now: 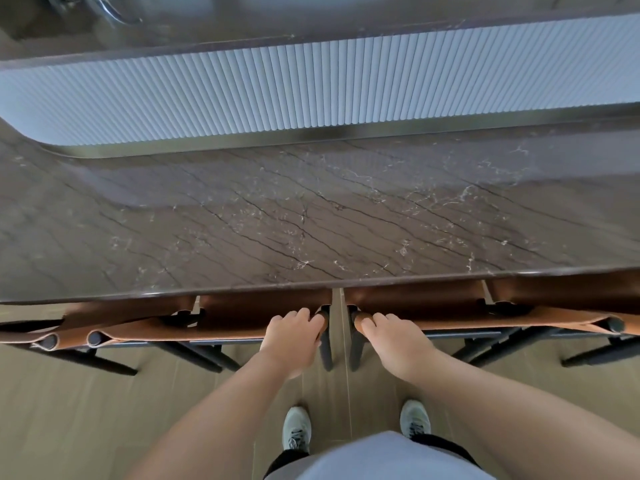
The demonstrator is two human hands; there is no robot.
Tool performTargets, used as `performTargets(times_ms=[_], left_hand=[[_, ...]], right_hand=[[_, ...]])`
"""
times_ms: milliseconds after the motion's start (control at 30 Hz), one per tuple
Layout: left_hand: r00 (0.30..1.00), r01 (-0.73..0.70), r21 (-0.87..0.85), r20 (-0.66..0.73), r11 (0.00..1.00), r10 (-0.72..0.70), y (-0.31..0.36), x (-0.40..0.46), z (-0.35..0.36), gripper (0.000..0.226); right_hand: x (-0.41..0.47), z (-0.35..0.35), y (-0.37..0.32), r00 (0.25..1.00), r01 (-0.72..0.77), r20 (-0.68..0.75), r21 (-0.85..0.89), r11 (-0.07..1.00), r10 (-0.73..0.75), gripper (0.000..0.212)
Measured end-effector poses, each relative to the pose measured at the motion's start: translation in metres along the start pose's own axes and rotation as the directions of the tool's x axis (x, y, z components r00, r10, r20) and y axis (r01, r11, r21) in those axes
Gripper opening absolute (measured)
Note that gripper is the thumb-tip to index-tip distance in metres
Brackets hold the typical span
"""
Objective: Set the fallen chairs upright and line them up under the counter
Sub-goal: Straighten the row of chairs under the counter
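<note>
Several chairs with tan leather backs and dark frames stand upright in a row, their seats tucked under the dark marble counter [311, 220]. My left hand [292, 332] grips the right end of the backrest of the chair on the left of the gap [207, 329]. My right hand [391, 336] grips the left end of the backrest of the chair on the right of the gap [502, 322]. A narrow gap separates these two chairs. Further chair backs [34, 336] show at the far left and at the far right edge [632, 322].
Behind the counter rises a white ribbed panel [311, 88], with a higher dark surface and a chrome tap [110, 10] beyond it. I stand on a pale wood floor [69, 410] close behind the chairs, my shoes [296, 429] visible below.
</note>
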State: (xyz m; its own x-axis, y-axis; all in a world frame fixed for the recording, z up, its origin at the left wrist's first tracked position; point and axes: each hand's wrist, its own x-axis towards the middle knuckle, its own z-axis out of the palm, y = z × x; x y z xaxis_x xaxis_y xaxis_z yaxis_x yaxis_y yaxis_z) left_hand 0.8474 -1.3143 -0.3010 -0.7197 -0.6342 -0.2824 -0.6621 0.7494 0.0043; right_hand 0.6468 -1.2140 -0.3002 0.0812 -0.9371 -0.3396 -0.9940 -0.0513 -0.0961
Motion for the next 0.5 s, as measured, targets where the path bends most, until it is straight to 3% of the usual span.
performTargets(times_ms=[167,500], left_hand=[[0.999,-0.016,-0.010,0.029,1.000,0.016,-0.0011,0.0020,-0.0039,0.024],[1.000,-0.014,-0.029,0.012,0.999,0.014,-0.0038,0.0058,-0.0002,0.024]], right_hand=[[0.0010,-0.0033,0.0007,1.000,0.001,0.004,0.009,1.000,-0.001,0.034],[0.0081,-0.0016,0.0002,0.998,0.030,-0.058,0.019,0.999,-0.029,0.028]])
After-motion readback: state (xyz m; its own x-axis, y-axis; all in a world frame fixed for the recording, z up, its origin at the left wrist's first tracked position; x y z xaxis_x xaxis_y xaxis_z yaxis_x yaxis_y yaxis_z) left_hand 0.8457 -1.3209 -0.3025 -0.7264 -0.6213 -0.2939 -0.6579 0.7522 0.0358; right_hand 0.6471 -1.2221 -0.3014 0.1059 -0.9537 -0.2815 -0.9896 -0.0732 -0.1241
